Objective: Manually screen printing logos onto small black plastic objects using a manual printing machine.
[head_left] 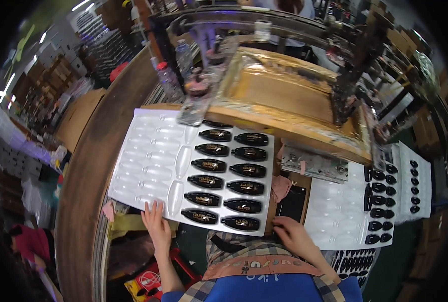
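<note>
Fingers (154, 210) of the left hand (159, 229) spread open at the near edge of a white moulded tray (176, 201), clasping nothing visible, while the right hand (293, 235) curls by its near right corner, its hold unclear. Glossy black pieces (245, 187) fill the tray's right columns; beyond stands a wooden-framed printing screen (289, 117), rightward a pink cloth (280, 189) and second tray (332, 216).
</note>
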{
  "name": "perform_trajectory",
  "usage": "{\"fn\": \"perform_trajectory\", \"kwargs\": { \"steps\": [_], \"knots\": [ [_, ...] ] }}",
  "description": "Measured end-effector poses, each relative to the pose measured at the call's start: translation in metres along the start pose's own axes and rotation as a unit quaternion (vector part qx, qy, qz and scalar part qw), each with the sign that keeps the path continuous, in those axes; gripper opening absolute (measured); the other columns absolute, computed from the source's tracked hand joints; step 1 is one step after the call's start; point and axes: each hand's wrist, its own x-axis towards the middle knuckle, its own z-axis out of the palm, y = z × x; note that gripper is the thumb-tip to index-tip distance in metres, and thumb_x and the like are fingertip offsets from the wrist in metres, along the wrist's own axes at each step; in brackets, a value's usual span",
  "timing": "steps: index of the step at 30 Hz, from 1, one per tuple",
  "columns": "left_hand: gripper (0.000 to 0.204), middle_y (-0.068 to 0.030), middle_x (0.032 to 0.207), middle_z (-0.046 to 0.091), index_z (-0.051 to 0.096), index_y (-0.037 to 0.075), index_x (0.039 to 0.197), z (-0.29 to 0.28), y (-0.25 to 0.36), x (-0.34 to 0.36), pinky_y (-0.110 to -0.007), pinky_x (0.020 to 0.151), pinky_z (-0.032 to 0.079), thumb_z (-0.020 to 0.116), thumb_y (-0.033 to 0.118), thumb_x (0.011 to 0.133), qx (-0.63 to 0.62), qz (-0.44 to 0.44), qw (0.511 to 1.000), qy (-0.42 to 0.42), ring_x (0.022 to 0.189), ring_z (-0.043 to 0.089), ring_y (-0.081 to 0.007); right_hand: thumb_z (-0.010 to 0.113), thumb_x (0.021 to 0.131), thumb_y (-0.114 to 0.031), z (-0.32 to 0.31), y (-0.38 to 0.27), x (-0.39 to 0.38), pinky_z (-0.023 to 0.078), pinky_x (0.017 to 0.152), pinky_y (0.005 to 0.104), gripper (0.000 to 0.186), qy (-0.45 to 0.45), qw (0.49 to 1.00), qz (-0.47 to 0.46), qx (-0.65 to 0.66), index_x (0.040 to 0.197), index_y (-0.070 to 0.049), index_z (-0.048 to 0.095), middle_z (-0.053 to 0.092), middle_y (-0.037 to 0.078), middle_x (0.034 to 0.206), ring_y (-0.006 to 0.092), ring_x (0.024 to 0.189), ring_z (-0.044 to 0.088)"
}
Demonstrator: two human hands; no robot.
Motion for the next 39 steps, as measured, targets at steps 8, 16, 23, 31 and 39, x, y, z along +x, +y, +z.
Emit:
{"fn": "perform_trajectory", "kwargs": {
  "steps": [8,16,23,31,39],
  "knots": [
    [0.031,-0.0139,0.111,0.054,0.057,0.002,0.105,0.001,-0.013,-0.006,-0.038,0.097,0.030,0.051,-0.004,0.075,-0.143,-0.021,0.989,-0.011,0.118,0.038,-0.0313,0.048,0.083,-0.012,0.021,0.020,0.012,0.045,0.071,0.0325,0.022,-0.016,0.999,0.017,0.045,0.098,0.003,0.055,0.057,0.018,0.090,0.0316,0.081,0.057],
    [0.041,-0.0149,0.114,0.052,0.053,0.000,0.108,0.007,-0.016,0.004,-0.045,0.101,0.020,0.042,-0.007,0.070,-0.086,0.031,0.996,-0.016,0.117,0.038,-0.0324,0.048,0.084,-0.015,-0.023,-0.008,-0.009,0.045,0.072,0.0344,0.021,0.036,0.999,-0.013,-0.019,0.096,0.000,0.056,0.058,0.017,0.088,0.0314,0.081,0.057],
    [0.038,-0.0157,0.105,0.056,0.055,-0.003,0.103,-0.025,0.060,0.040,-0.032,0.088,0.036,0.037,-0.010,0.071,-0.253,0.020,0.966,0.054,0.103,0.050,-0.0290,0.057,0.076,-0.014,-0.158,0.037,-0.060,0.043,0.077,0.0386,0.030,0.385,0.836,0.073,-0.383,0.101,0.002,0.052,0.056,0.019,0.096,0.0342,0.088,0.054],
    [0.021,-0.0155,0.089,0.060,0.059,0.002,0.093,0.030,0.247,0.161,-0.036,0.075,0.043,0.050,0.000,0.074,-0.331,0.281,0.893,-0.121,0.085,0.056,-0.0319,0.062,0.072,-0.017,-0.210,0.130,-0.081,0.041,0.081,0.0401,0.048,0.379,0.804,0.203,-0.411,0.112,0.002,0.044,0.053,0.021,0.101,0.0360,0.095,0.049],
    [0.020,-0.0088,0.084,0.061,0.060,0.002,0.095,0.092,0.261,0.235,-0.027,0.069,0.044,0.054,0.005,0.076,-0.371,0.399,0.837,-0.055,0.076,0.058,-0.0205,0.053,0.079,-0.010,-0.199,0.062,-0.051,0.042,0.076,0.0343,0.039,0.402,0.884,0.062,-0.232,0.116,-0.002,0.043,0.051,0.017,0.101,0.0298,0.088,0.051]
  ]
}}
